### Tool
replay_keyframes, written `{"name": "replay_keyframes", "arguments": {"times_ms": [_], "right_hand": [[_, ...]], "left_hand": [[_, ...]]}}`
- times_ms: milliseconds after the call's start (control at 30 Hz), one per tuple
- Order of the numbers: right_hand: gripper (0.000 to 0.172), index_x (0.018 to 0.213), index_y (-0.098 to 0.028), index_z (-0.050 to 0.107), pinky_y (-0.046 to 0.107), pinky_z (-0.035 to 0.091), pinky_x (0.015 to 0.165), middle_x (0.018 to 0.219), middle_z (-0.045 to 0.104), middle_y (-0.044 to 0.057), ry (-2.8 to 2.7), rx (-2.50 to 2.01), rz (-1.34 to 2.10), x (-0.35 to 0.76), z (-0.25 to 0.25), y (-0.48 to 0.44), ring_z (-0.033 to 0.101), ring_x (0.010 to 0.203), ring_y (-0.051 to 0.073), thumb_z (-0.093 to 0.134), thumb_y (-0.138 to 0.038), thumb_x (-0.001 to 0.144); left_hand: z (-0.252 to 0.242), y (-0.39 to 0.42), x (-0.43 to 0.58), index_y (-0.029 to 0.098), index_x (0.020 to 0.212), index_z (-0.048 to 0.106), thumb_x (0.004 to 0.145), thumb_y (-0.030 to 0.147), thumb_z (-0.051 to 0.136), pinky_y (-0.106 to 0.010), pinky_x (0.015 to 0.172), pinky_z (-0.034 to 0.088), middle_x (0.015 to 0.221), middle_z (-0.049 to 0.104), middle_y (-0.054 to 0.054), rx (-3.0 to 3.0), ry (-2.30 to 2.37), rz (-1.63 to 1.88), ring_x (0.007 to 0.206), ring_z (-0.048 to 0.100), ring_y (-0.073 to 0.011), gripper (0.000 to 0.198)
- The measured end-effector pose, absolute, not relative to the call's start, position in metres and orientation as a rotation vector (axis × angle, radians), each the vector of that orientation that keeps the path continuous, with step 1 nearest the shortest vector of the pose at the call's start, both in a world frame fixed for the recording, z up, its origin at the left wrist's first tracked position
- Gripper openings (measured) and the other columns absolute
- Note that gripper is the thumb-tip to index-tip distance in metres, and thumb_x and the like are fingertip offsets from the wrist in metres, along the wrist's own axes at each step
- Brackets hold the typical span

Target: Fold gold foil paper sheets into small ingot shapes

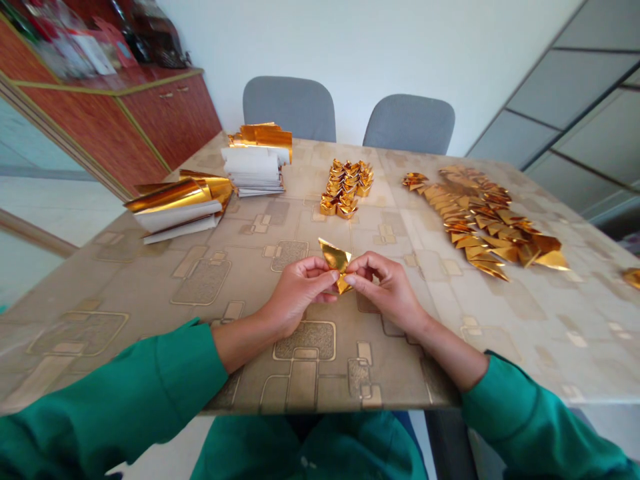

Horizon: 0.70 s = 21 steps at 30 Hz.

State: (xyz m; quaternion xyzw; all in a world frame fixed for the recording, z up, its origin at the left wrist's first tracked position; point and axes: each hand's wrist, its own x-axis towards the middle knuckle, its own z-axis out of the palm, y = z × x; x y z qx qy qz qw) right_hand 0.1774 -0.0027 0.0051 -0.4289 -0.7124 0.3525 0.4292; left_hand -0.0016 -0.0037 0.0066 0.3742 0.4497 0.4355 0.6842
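Your left hand (300, 290) and your right hand (387, 290) are both pinching one folded piece of gold foil paper (336, 261) with the fingertips, and they hold it between them, just above the counter (150, 293). For so small a fold, I think it is better to keep both pinches close to the crease and press evenly, so the shiny foil does not slip or wrinkle. Ahead of you, a group of folded gold shapes (345, 189) sits in the middle of the counter. On your right lies a wide spread of gold triangles (480, 223). On your left are a stack of gold paper with white backing (255, 163) and a second stack (180, 207).
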Motion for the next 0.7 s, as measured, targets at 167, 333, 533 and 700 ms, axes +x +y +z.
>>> {"name": "replay_keyframes", "arguments": {"times_ms": [167, 333, 533, 700], "right_hand": [[0.031, 0.081, -0.020, 0.056, 0.024, 0.041, 0.056, 0.074, 0.057, -0.001, -1.641, -1.079, 1.147, 0.1787, -0.0010, 0.0008, 0.050, 0.064, 0.012, 0.069, -0.049, 0.081], [0.034, 0.070, -0.021, 0.052, 0.023, 0.034, 0.050, 0.064, 0.050, -0.004, -1.624, -1.105, 1.191, 0.1754, -0.0021, -0.0011, 0.042, 0.057, 0.011, 0.066, -0.048, 0.083], [0.034, 0.070, -0.021, 0.050, 0.023, 0.028, 0.048, 0.060, 0.045, -0.006, -1.647, -1.143, 1.174, 0.1735, -0.0034, -0.0023, 0.036, 0.052, 0.009, 0.066, -0.048, 0.083], [0.033, 0.078, -0.021, 0.053, 0.024, 0.035, 0.054, 0.067, 0.049, -0.004, -1.558, -1.027, 1.271, 0.1747, 0.0012, 0.0006, 0.042, 0.060, 0.011, 0.068, -0.050, 0.081]], "left_hand": [[0.0064, -0.0026, -0.0034, 0.015, 0.082, 0.066, 0.066, 0.031, 0.083, -0.021, 0.056, 0.054, 0.079, 0.068, -0.001, 0.819, 1.012, 1.013, 0.065, 0.063, -0.0105, 0.028], [0.0034, -0.0026, -0.0044, 0.015, 0.080, 0.067, 0.069, 0.030, 0.081, -0.022, 0.059, 0.055, 0.077, 0.066, -0.001, 0.875, 0.969, 0.950, 0.068, 0.063, -0.0108, 0.024], [0.0037, -0.0022, -0.0037, 0.014, 0.078, 0.067, 0.069, 0.026, 0.081, -0.023, 0.060, 0.055, 0.074, 0.066, -0.001, 0.865, 0.988, 0.927, 0.067, 0.063, -0.0110, 0.020], [0.0044, 0.0006, -0.0045, 0.014, 0.080, 0.066, 0.067, 0.023, 0.082, -0.023, 0.064, 0.055, 0.077, 0.067, 0.000, 0.773, 0.938, 0.963, 0.067, 0.063, -0.0092, 0.022]]}}
